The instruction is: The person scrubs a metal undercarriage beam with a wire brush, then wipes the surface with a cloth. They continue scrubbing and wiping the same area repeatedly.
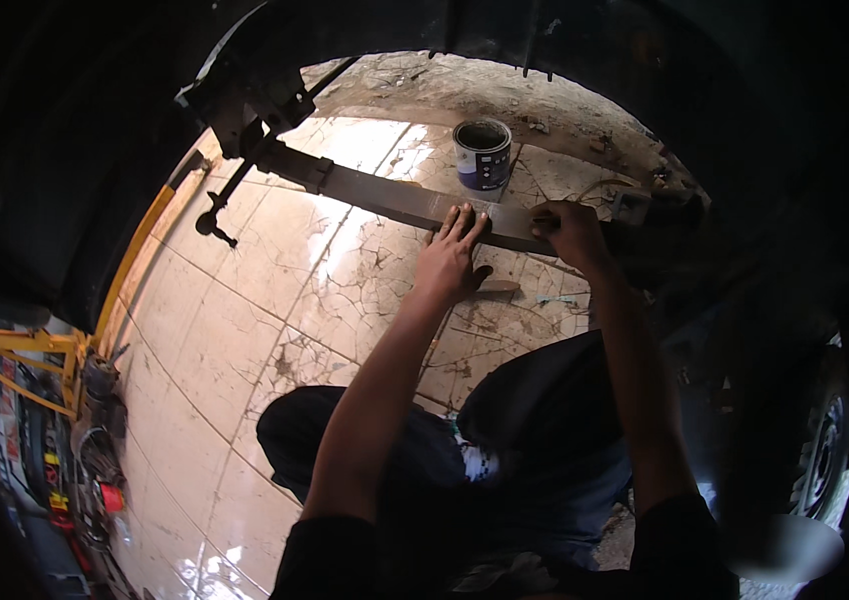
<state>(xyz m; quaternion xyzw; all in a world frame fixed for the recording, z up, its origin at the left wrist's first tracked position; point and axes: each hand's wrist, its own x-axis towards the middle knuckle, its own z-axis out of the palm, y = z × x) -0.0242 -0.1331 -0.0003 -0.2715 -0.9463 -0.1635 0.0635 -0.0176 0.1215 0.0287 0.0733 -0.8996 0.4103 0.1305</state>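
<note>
Across the far part of the cream tiled floor (205, 340), seemingly raised above it: a long, flat, grey metal beam (375, 193), running from a dark metal bracket (283, 105) at the left into shadow at the right. Judging by looks, heavy, stiff and hard to break, the smooth faces perhaps a little slippery; best gripped around both long edges, on the bare stretch nearer the bracket.

Left hand (452, 260) flat on the beam's upper face near the middle: fingers slightly apart, thumb off below the near edge, nothing clamped. Right hand (575, 232) farther along: fingers curled together at the beam; cannot tell about anything pinched inside.

Near the floor's far edge, just beyond the beam: an open, round, dark-and-white metal can (483, 165), upright, in the way of a reach past the far side. On the tiles, nearer: a small flat brown strip (498, 287). Along the floor's left edge: a yellow metal frame (30, 341) and jumbled tools (63, 500). Overhead, black bodywork (395, 30); below, bent knees in dark trousers (535, 400), both tightening the space.
</note>
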